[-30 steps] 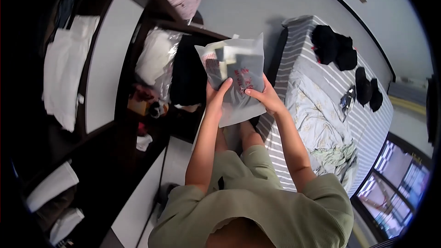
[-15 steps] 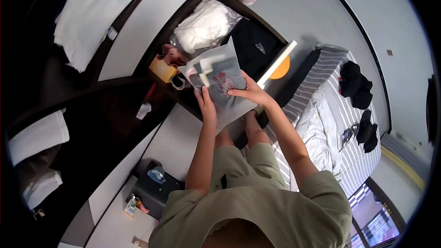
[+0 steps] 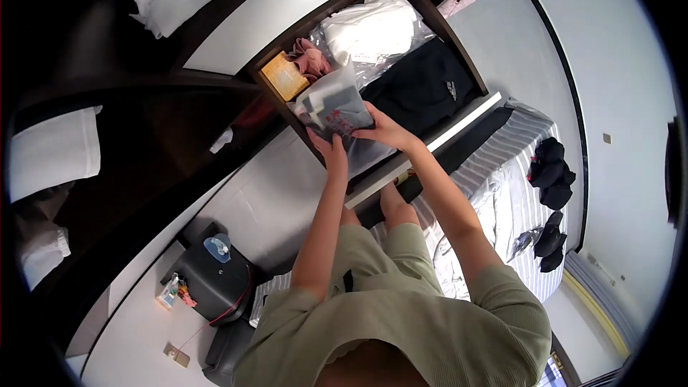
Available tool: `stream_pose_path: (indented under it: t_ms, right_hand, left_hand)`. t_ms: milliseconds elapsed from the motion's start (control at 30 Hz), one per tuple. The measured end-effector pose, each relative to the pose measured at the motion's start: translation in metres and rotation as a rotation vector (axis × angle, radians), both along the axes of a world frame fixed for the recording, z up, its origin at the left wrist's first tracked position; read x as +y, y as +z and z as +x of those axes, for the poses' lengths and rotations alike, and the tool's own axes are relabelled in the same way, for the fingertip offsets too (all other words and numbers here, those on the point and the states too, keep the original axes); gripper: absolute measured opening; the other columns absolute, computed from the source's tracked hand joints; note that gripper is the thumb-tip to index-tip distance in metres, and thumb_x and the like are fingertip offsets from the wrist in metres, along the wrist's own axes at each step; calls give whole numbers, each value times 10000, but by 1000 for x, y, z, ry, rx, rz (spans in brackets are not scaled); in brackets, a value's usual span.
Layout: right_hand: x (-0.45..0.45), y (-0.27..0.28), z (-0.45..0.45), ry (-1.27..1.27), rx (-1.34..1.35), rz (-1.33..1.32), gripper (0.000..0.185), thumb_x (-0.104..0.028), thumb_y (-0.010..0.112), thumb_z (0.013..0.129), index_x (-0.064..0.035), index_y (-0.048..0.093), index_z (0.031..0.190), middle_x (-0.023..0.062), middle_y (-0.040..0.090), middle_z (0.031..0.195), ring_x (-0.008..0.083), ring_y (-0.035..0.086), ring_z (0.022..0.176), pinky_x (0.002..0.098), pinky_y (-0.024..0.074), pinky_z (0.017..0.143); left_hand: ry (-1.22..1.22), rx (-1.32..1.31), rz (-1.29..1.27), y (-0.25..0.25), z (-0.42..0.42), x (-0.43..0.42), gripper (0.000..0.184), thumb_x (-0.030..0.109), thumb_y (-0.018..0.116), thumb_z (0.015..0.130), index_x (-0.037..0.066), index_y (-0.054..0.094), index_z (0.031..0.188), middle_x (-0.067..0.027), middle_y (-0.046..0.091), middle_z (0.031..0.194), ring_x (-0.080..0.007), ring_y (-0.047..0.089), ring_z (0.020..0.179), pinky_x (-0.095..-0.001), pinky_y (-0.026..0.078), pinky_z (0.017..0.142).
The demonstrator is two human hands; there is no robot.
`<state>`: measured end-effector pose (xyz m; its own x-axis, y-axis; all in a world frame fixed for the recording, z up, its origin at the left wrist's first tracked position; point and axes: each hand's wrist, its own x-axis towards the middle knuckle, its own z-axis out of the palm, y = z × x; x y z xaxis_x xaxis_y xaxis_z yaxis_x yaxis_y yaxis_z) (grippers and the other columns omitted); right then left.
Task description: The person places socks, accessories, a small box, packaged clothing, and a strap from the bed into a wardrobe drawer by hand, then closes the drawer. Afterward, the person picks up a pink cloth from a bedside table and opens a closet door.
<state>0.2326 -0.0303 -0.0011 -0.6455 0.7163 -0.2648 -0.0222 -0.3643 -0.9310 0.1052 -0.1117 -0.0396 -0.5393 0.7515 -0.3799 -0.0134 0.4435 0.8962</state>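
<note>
Both hands grip a frosted plastic bag (image 3: 322,100) with red print and dark folded contents. My left hand (image 3: 331,150) holds its near left edge, and my right hand (image 3: 387,129) has its right side, thumb on top. The bag is over the near left part of an open drawer (image 3: 469,64). Around it in the drawer are a yellow-orange box (image 3: 285,76), a dusty pink cloth item (image 3: 311,59), white clothing in clear plastic (image 3: 373,29) and a folded black garment (image 3: 416,86). Whether the bag rests on the drawer bottom is hidden.
A bed (image 3: 494,172) with striped bedding stands to the right, with black clothing items (image 3: 552,172) on it. A dark nightstand (image 3: 215,279) carries a blue tissue pack (image 3: 217,247). Open wardrobe shelves with white cloth (image 3: 57,143) lie to the left.
The bag has gone from above the drawer's front left corner down into the drawer area, lying flatter. The camera view has shifted, showing more of the drawer. Both hands keep their hold.
</note>
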Motion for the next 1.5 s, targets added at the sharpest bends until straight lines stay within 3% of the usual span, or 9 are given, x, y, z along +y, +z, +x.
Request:
stream_pose_path:
  t_ms: [200,433,533,667,767,900,1200,1300,1500]
  right_hand:
    - [-7,-26,-9,22,-119,117,650,42,571,688,-43,294,1270,117,487,1131,190,451,1053,277,347,902]
    - [-17,-38,-18,66,-674,324,566,-46,478,720,-28,282,1250,289,550,866,390,555,870,432,455,723]
    - [-16,-29,-29,229,-934,289,568,-59,481,728,-26,280,1259,270,549,951,386,570,849,456,454,707]
    - [-36,-13,-41,29,-1077,407,594,-77,506,726,-30,283,1274,229,477,1125,372,545,925,427,451,743]
    - [-63,-1,-43,-161,-1129,747,672,-101,566,693,-54,271,1295,211,355,1254,351,424,1097,410,417,831]
    - [-88,16,-54,-60,-1122,542,912,-125,678,588,-130,173,1348,218,260,1299,424,309,1162,469,395,866]
    - [-73,-24,-75,29,-1368,388,999,-182,740,552,-144,143,1352,220,241,1299,504,384,1048,414,507,702]
    - [-70,-45,-73,33,-1386,394,791,-162,649,667,-152,221,1332,214,297,1258,485,401,1052,429,504,715]
    - [-68,-80,-65,144,-1469,529,922,-243,720,604,-157,173,1341,195,414,1207,388,486,1012,419,474,749]
  left_hand:
    - [-114,346,-10,-4,11,4,806,73,525,679,42,83,1352,-305,70,1338,-454,127,1229,-470,159,1014]
    - [-703,697,170,28,-27,34,831,77,677,575,202,311,1311,-141,202,1370,-406,142,1258,-521,138,1015]
    - [-922,777,198,38,-39,49,815,112,698,575,229,341,1297,-119,229,1366,-386,154,1265,-543,133,1008]
    - [-1065,792,140,34,-43,59,811,225,698,612,261,296,1316,-104,218,1374,-379,161,1268,-603,159,966]
    - [-1073,899,46,28,-42,62,770,282,672,631,275,309,1310,-86,257,1362,-378,202,1252,-617,161,959]
    - [-1105,1044,-12,18,-39,65,673,342,613,703,291,315,1305,-71,272,1355,-388,218,1232,-643,169,935]
    - [-1120,1210,-158,-12,-30,69,626,458,513,781,346,235,1331,-49,178,1401,-451,137,1238,-695,196,873]
    - [-1144,1227,-215,-14,-27,71,627,428,505,792,354,208,1339,-47,159,1408,-471,121,1234,-709,175,869]
    - [-1066,1244,-158,-25,-22,69,580,317,498,795,350,260,1324,-34,168,1405,-479,106,1237,-736,100,865]
